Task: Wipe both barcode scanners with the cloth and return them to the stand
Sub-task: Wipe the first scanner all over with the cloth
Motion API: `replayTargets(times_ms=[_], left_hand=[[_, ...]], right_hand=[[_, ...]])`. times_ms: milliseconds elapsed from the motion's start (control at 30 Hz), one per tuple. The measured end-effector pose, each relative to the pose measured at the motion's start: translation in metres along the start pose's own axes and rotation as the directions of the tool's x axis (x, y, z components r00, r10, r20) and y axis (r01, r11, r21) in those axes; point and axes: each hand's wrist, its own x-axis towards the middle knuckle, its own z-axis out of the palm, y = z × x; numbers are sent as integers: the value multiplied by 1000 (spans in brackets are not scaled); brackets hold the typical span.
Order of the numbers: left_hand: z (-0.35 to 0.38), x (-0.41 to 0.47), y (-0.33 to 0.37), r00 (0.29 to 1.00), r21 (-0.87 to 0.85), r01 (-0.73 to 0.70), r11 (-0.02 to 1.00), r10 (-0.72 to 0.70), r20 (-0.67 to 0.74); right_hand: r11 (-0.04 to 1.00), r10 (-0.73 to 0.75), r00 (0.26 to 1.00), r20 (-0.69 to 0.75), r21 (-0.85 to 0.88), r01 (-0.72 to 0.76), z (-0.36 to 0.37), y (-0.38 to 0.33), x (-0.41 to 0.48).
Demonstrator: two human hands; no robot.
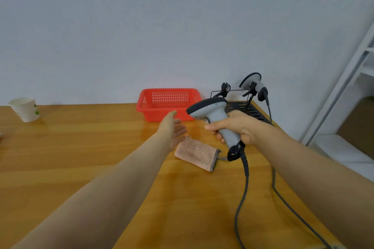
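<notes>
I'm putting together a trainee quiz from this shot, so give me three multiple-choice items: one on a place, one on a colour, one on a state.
1. Where does the cloth lie?
A. on the table
B. on a chair
C. on the floor

2. What colour is the basket?
A. blue
B. white
C. red

3. What is the right hand doing?
A. lying flat and empty
B. gripping a scanner
C. making an empty fist

Answers:
1 A: the cloth lies flat on the wooden top, near the open left hand.
2 C: its mesh walls are bright red.
3 B: its fingers curl round the scanner's handle.
</notes>
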Motion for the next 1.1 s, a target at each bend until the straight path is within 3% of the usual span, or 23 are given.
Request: replayTargets(times_ms=[67, 133, 233, 300, 433, 667, 933, 1100], left_hand=[[2, 7, -10, 986, 396, -101, 913, 144, -81], [4, 17, -21, 958, 721, -181, 669, 284, -23], [4, 30, -30, 944, 904, -153, 398, 330, 15], [5, 39, -34, 949, 932, -119, 342, 316, 5], [6, 56, -42, 961, 922, -89, 376, 277, -20], [-2, 51, -39, 944, 775, -177, 606, 328, -42], [-1, 20, -3, 868, 504, -347, 791, 474, -146], [7, 4, 1, 908, 272, -328, 905, 381, -175]], right_hand=[[999, 6, 999, -47, 38, -4, -5, 5, 4], [998, 16, 996, -88, 56, -11, -10, 10, 8], [998, 37, 993, -116, 60, -30, -14, 16, 14], [997, 52, 990, -132, 71, -43, -17, 20, 19], [995, 67, 989, -131, 76, -57, -18, 28, 27], [988, 87, 987, -136, 139, -68, -17, 34, 34], [938, 108, 991, -76, 339, -76, -12, 31, 28], [873, 96, 995, -27, 482, -71, -12, 32, 21]])
